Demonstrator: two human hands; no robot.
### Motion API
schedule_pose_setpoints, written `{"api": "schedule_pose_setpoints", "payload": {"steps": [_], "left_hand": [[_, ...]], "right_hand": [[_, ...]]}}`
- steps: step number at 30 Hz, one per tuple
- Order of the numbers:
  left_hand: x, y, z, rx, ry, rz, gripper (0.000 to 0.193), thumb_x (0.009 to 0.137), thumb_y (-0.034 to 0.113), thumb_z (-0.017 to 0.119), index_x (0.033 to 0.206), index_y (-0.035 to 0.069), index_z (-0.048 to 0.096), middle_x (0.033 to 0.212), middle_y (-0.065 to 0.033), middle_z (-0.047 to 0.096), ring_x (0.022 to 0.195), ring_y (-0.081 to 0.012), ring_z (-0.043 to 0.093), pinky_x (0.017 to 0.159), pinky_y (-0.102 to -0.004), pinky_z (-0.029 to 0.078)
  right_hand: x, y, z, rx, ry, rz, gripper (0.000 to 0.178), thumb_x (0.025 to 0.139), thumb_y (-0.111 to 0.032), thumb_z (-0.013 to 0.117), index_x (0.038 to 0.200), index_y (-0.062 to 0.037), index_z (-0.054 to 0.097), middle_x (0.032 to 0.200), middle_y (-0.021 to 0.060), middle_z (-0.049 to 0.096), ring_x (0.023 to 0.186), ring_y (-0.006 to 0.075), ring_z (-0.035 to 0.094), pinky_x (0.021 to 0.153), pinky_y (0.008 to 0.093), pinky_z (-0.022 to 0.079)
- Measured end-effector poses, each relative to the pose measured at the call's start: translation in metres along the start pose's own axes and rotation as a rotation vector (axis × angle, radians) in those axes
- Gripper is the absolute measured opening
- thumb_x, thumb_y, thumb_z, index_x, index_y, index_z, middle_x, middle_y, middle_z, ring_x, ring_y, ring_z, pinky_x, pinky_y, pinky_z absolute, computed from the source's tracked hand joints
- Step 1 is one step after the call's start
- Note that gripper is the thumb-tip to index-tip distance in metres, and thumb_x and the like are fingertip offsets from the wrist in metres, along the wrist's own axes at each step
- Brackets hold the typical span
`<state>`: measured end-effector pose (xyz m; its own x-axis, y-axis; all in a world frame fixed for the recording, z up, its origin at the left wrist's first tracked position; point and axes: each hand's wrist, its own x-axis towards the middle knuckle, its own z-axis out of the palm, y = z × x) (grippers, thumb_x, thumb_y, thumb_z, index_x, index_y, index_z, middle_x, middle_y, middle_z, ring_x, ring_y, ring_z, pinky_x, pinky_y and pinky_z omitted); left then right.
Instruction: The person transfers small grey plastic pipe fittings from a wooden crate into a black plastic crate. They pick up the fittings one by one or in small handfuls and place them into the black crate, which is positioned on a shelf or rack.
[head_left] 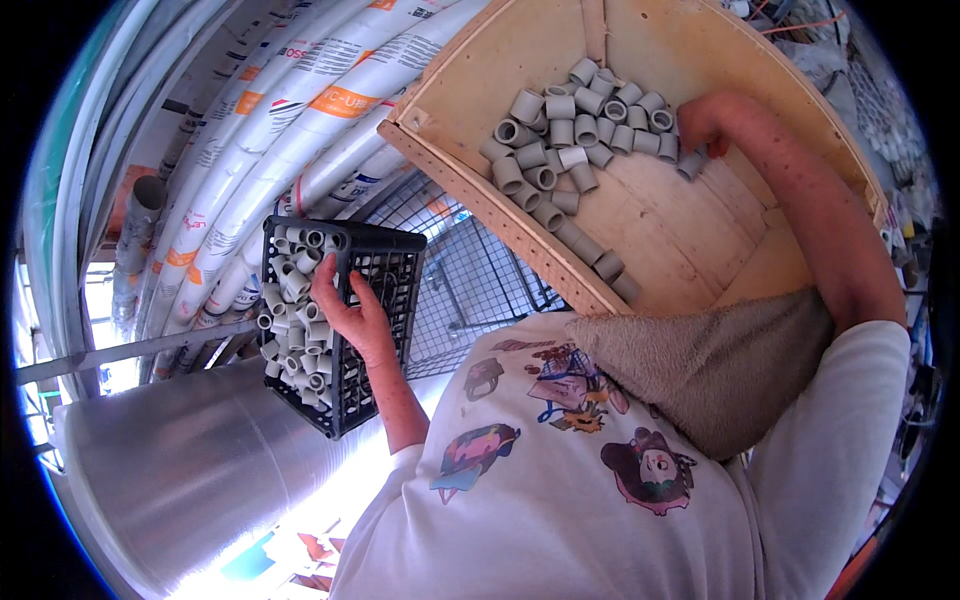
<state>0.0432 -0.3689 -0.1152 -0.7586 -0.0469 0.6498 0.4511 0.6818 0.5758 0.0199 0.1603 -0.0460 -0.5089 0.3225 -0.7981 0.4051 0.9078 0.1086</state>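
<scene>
My left hand is at the near rim of a black plastic crate, its fingers and thumb spread apart with nothing held between them. Many short grey plastic pipe couplings fill the crate in a loose heap. Over in a wooden box, my right hand reaches down with curled fingers. Those fingers close on a grey pipe coupling at the right end of a group; part of the grip is hidden by the hand. More couplings lie across the box's far left part, some upright and some on their sides.
Long white wrapped pipes stand in a bundle at the left. A large film-wrapped roll lies below the crate. Between crate and box is a black wire grid. A brown towel hangs over the box's near edge, against my shirt.
</scene>
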Motion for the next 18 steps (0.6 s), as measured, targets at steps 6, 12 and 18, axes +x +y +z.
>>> {"api": "schedule_pose_setpoints", "payload": {"steps": [6, 12, 18], "left_hand": [[0.013, 0.042, 0.001, -0.128, -0.044, 0.0, 0.032, 0.091, -0.001, 0.058, 0.123, -0.001, 0.058, 0.12, -0.0141, 0.061, 0.107, -0.0249, 0.059, 0.098, -0.0357, 0.044], [0.028, 0.108, -0.004, -0.436, -0.215, 0.042, 0.04, 0.094, 0.001, 0.06, 0.132, -0.001, 0.05, 0.119, -0.0184, 0.064, 0.1, -0.0231, 0.066, 0.094, -0.0348, 0.049], [0.031, 0.156, 0.004, -0.648, -0.246, 0.312, 0.07, 0.083, 0.02, 0.077, 0.14, 0.001, 0.042, 0.132, -0.024, 0.053, 0.115, -0.0323, 0.058, 0.094, -0.0386, 0.049]], "right_hand": [[-0.053, -0.029, -0.019, -0.229, 0.398, -0.188, 0.026, 0.085, -0.016, 0.062, 0.102, 0.0027, 0.067, 0.085, 0.0204, 0.07, 0.08, 0.0282, 0.07, 0.068, 0.0409, 0.056], [-0.137, -0.086, -0.012, 0.074, 1.006, -1.07, 0.016, 0.091, -0.018, 0.059, 0.101, -0.0057, 0.062, 0.092, 0.0129, 0.066, 0.087, 0.0303, 0.065, 0.076, 0.0402, 0.051], [-0.205, -0.136, 0.034, 0.19, 0.894, -1.463, 0.019, 0.087, -0.012, 0.062, 0.105, -0.0093, 0.061, 0.092, 0.0093, 0.062, 0.086, 0.0282, 0.064, 0.075, 0.0401, 0.052]]}}
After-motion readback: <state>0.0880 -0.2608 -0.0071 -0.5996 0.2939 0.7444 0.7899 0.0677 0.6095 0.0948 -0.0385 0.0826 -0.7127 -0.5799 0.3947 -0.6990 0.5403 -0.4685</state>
